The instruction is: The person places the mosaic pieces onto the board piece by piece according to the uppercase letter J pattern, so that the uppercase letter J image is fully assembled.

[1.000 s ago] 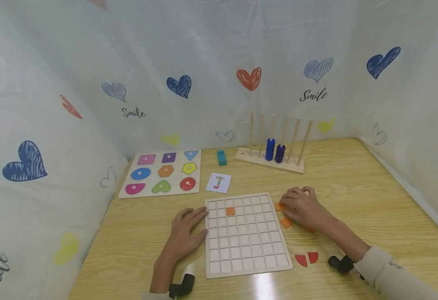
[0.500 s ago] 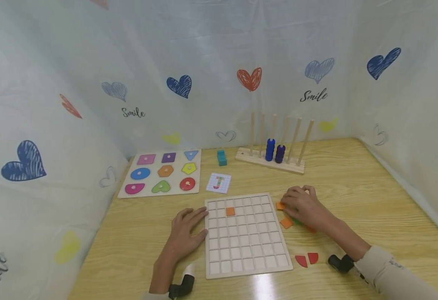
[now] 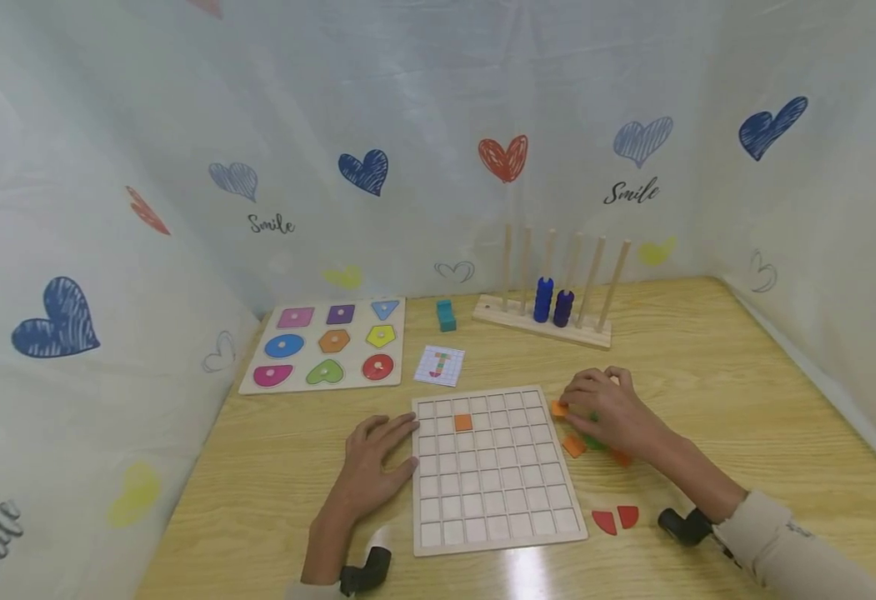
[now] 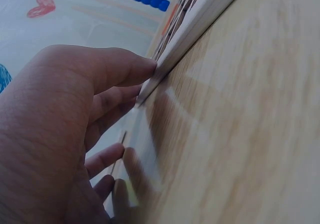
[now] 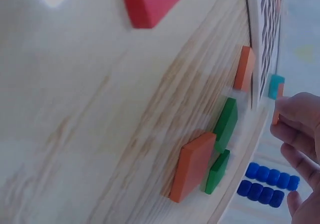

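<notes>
My left hand (image 3: pixel 373 467) touches the left edge of the light wooden grid board (image 3: pixel 498 542), with its fingertips and thumb at the rim. An orange square tile (image 3: pixel 463 422) lies in a cell of the board's second row. Beyond the board's right edge, my right hand (image 3: pixel 608 410) pinches another orange square tile (image 5: pixel 278 104) between thumb and finger. Beneath that hand lie green tiles (image 5: pixel 226 125) and an orange tile (image 5: pixel 194 166), partly hidden in the head view. One more orange tile (image 3: pixel 574 447) lies beside the board's edge.
Two red quarter-round pieces (image 3: pixel 628 517) lie near the board's lower right. Behind the board are a pattern card (image 3: pixel 439 366), a teal block (image 3: pixel 446 316), a shape puzzle (image 3: pixel 355 379) and a peg stand (image 3: pixel 483 310) with blue beads. A printed curtain (image 3: pixel 407 83) surrounds the table.
My right hand has lifted slightly with the orange tile, and green tiles now show beneath it. The left hand stays at the board's edge.
</notes>
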Demonstrator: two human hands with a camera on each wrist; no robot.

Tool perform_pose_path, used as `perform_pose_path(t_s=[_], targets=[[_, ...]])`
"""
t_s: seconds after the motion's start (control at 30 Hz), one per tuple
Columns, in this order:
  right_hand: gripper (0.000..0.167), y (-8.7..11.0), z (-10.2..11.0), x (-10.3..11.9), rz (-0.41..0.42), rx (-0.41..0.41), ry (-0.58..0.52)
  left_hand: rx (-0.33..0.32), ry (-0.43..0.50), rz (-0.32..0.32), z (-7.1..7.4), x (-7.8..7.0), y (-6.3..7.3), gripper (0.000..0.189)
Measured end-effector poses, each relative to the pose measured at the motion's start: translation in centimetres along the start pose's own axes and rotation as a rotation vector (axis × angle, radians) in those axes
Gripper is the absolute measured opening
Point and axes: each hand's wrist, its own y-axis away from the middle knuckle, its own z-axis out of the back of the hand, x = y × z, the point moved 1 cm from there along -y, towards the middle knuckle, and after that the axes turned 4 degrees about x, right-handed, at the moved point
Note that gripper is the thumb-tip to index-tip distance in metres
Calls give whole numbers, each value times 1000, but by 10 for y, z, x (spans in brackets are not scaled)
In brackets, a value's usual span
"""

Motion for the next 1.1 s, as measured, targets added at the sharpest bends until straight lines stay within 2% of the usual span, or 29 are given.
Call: perform_pose_path(t_s=[0.3, 0.67, 0.9, 1.1], targets=[[24, -8, 0, 4, 34, -29, -17, -12, -10, -14, -1, 2, -1, 53], [25, -14, -4, 7, 49, -36, -46, 1, -6, -8, -1, 1, 0, 53], [26, -18, -5, 11, 87, -64, -47, 13, -17, 2, -1, 1, 0, 53], [27, -22, -6, 14, 79, -38, -51, 6, -8, -6, 0, 0, 0, 53]])
